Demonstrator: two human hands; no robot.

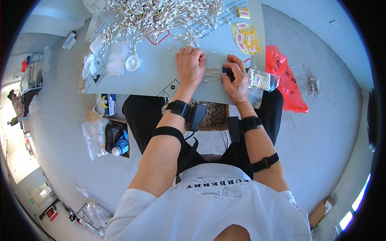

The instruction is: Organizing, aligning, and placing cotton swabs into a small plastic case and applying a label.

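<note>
- A grey board is laid across the seated person's lap and serves as the work surface.
- The left hand is pressed palm-down on the board, its fingers held flat and slightly spread over a small bunch of cotton swabs. Nothing is seen to be gripped by it; the swabs are only pinned or touched at the fingertips.
- The right hand is curled closed around a small dark object, whose kind cannot be told because it is mostly hidden by the fingers. The swab bunch lies between the two hands, with its right ends meeting this hand.
- A clear plastic packet filled with swabs is found just beside the right hand, at the board's right edge.
- A large loose heap of cotton swabs is spread over the far part of the board, well apart from both hands.
- Small yellow and red labels are scattered near the far right corner of the board.
- A white round lid and crumpled clear plastic are noted on the left part of the board.
- A red plastic bag lies on the floor to the right of the board.
- Black straps with small devices are worn on both wrists and forearms.
</note>
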